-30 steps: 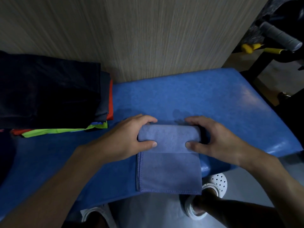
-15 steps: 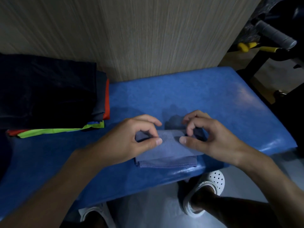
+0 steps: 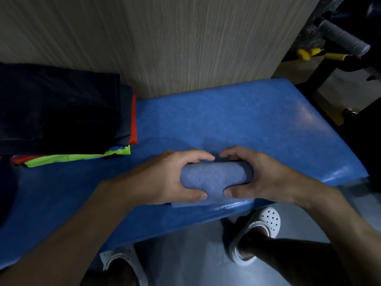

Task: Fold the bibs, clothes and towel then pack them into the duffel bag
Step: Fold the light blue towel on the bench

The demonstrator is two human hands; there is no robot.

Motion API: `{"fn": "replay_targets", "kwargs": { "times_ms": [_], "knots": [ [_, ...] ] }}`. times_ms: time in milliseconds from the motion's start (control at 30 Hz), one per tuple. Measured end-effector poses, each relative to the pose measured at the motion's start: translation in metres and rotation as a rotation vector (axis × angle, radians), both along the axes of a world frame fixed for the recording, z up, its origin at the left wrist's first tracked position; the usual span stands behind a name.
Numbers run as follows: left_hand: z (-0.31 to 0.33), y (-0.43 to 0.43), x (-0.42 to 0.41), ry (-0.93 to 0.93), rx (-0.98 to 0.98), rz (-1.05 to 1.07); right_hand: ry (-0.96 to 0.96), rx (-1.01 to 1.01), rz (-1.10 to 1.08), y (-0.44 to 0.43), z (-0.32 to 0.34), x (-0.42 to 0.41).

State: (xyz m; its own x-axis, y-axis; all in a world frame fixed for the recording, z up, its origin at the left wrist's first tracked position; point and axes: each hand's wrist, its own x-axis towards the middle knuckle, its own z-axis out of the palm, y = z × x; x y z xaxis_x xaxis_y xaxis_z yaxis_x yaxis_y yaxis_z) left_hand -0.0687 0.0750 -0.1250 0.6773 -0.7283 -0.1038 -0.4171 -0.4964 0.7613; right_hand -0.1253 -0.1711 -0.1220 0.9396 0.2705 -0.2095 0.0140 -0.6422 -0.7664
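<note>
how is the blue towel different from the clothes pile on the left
The towel is rolled; the clothes pile lies flat-folded. The towel is one pale blue piece; the clothes pile layers dark, red and lime. The left hand and right hand grip the towel; the clothes pile is untouched. Both sit on the blue bench.
</note>
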Motion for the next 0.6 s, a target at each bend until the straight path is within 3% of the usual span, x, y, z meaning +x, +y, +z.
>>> {"fn": "replay_targets", "kwargs": {
  "times_ms": [267,367,467,600],
  "knots": [
    [0.014,0.016,-0.018,0.171,-0.032,0.025,-0.125,0.283,-0.086,0.037,0.008,-0.01],
    [0.027,0.034,-0.027,0.221,-0.175,0.152,-0.154,0.424,-0.212,0.065,0.018,-0.011],
    [0.042,0.061,-0.039,0.242,-0.351,0.371,0.021,0.661,-0.314,0.1,0.022,-0.009],
    [0.048,0.109,-0.062,0.247,-0.459,0.616,0.278,0.943,-0.268,0.164,0.024,-0.018]
  ]
}}
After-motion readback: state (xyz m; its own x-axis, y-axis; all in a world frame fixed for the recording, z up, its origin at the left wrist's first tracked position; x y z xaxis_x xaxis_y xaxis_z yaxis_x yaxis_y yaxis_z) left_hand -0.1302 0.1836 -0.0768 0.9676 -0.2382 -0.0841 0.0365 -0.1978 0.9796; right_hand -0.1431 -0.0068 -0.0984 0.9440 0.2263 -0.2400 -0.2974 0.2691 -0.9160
